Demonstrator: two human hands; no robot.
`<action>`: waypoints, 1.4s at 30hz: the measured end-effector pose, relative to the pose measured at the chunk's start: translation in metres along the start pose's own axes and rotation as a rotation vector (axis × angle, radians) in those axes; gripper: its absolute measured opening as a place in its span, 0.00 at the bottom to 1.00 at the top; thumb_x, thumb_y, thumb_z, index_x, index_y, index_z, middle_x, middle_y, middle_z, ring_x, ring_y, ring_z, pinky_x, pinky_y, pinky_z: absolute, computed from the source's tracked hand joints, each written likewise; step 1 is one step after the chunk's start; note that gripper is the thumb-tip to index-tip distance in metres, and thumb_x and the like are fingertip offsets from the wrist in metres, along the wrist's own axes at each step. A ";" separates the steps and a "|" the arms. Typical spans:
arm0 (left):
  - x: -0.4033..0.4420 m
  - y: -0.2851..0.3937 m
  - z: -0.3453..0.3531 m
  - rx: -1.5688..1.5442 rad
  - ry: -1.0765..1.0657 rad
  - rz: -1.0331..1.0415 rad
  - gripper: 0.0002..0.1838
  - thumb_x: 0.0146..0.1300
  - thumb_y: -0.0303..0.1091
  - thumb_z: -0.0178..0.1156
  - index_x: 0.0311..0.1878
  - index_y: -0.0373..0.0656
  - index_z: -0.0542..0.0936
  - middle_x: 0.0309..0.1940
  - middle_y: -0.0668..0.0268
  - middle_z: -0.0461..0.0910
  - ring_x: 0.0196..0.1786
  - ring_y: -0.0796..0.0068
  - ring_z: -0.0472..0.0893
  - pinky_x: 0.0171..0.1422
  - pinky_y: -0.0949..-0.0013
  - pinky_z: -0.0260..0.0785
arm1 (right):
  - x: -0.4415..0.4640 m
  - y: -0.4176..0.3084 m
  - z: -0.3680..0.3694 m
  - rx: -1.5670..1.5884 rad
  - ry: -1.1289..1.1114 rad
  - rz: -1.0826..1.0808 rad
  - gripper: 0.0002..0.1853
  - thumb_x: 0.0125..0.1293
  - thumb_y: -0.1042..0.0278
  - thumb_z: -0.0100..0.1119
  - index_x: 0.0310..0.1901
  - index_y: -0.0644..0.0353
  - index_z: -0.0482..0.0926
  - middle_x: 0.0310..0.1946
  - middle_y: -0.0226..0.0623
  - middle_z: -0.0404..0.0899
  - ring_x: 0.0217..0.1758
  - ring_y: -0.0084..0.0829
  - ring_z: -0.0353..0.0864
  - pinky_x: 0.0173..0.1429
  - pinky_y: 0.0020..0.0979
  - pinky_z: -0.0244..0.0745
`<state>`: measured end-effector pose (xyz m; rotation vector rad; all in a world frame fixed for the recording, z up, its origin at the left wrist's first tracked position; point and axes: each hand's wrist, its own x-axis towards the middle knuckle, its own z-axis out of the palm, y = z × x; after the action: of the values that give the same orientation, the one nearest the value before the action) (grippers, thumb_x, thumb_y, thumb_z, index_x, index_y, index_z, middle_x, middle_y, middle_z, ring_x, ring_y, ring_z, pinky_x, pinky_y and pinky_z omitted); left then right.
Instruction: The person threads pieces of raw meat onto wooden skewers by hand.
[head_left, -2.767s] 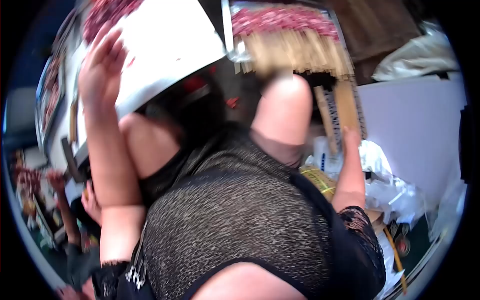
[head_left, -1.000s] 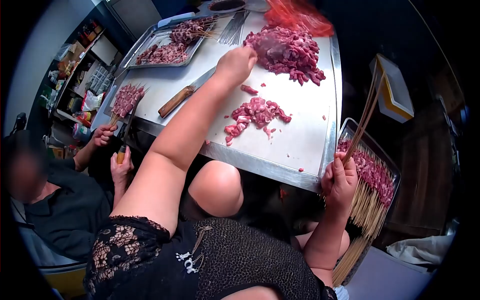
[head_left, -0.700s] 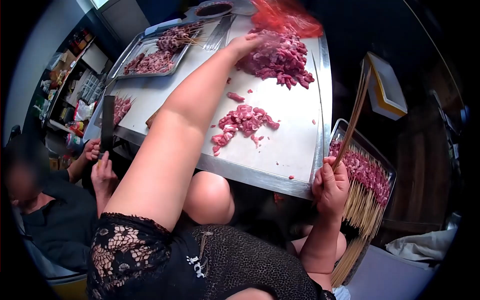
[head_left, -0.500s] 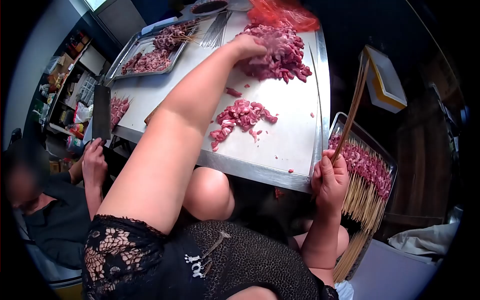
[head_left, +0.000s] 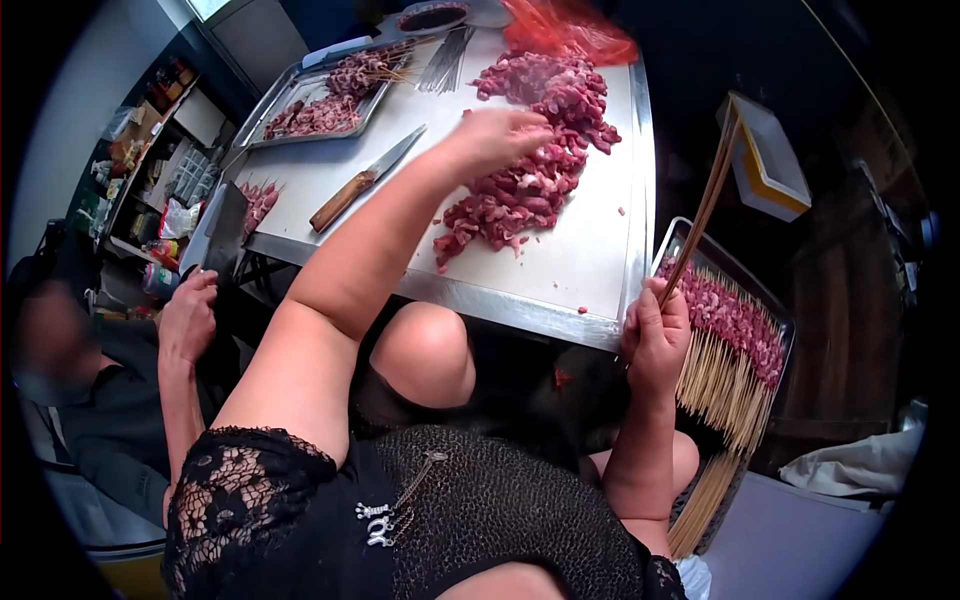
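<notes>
My left hand (head_left: 498, 138) is just above the raw meat pieces (head_left: 530, 190) on the white-topped table (head_left: 390, 225). Its fingers are stretched out and nothing shows in them; whether the fingertips touch the meat I cannot tell. Beyond it lies more of the same pink-red meat. At the table's right corner my right hand (head_left: 660, 335) is closed around several thin bamboo skewers (head_left: 705, 205), which point upward. Beside that hand is a metal tray (head_left: 790, 345) of skewered meat (head_left: 735, 320), sticks hanging toward me.
A wooden-handled knife (head_left: 345, 198) lies left of my arm. Behind it, another metal tray (head_left: 352, 130) holds meat and skewers; metal skewers (head_left: 445, 62) and a red plastic bag (head_left: 570, 30) lie farther back. At left, a co-worker's hand (head_left: 187, 315) grips a cleaver (head_left: 226, 228).
My left hand has drawn back from the far pile toward me, and meat now stretches down into the nearer small heap. The knife has come into view. My right hand keeps the skewers.
</notes>
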<state>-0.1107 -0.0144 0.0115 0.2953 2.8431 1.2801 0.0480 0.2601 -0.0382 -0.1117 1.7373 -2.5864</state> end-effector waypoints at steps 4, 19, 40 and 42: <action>0.022 -0.017 -0.032 0.187 0.260 0.025 0.15 0.63 0.37 0.56 0.51 0.42 0.79 0.37 0.66 0.82 0.27 0.81 0.77 0.36 0.75 0.72 | 0.000 0.001 -0.005 0.028 0.030 0.012 0.10 0.70 0.68 0.48 0.49 0.62 0.70 0.20 0.24 0.66 0.17 0.12 0.59 0.19 0.14 0.52; 0.155 0.036 0.004 0.447 0.013 0.118 0.27 0.57 0.57 0.53 0.54 0.49 0.77 0.53 0.59 0.77 0.56 0.59 0.74 0.60 0.56 0.65 | 0.007 0.008 -0.008 0.136 0.158 0.039 0.09 0.70 0.66 0.47 0.48 0.59 0.71 0.17 0.25 0.65 0.12 0.13 0.55 0.13 0.16 0.49; 0.062 0.020 0.014 0.542 -0.290 0.157 0.31 0.56 0.57 0.58 0.57 0.46 0.75 0.52 0.50 0.75 0.55 0.57 0.75 0.60 0.63 0.65 | 0.002 -0.002 -0.003 0.006 0.058 0.038 0.10 0.70 0.66 0.48 0.48 0.61 0.72 0.20 0.23 0.67 0.17 0.12 0.59 0.19 0.14 0.53; 0.046 0.031 0.002 0.437 -0.364 0.105 0.32 0.58 0.57 0.57 0.61 0.48 0.71 0.57 0.50 0.72 0.57 0.59 0.73 0.61 0.63 0.64 | 0.003 -0.001 -0.005 0.006 0.071 0.042 0.10 0.70 0.67 0.48 0.47 0.62 0.72 0.20 0.23 0.67 0.17 0.12 0.58 0.19 0.15 0.53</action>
<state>-0.1510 0.0152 0.0368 0.6164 2.7734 0.5233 0.0451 0.2647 -0.0393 0.0168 1.7344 -2.5955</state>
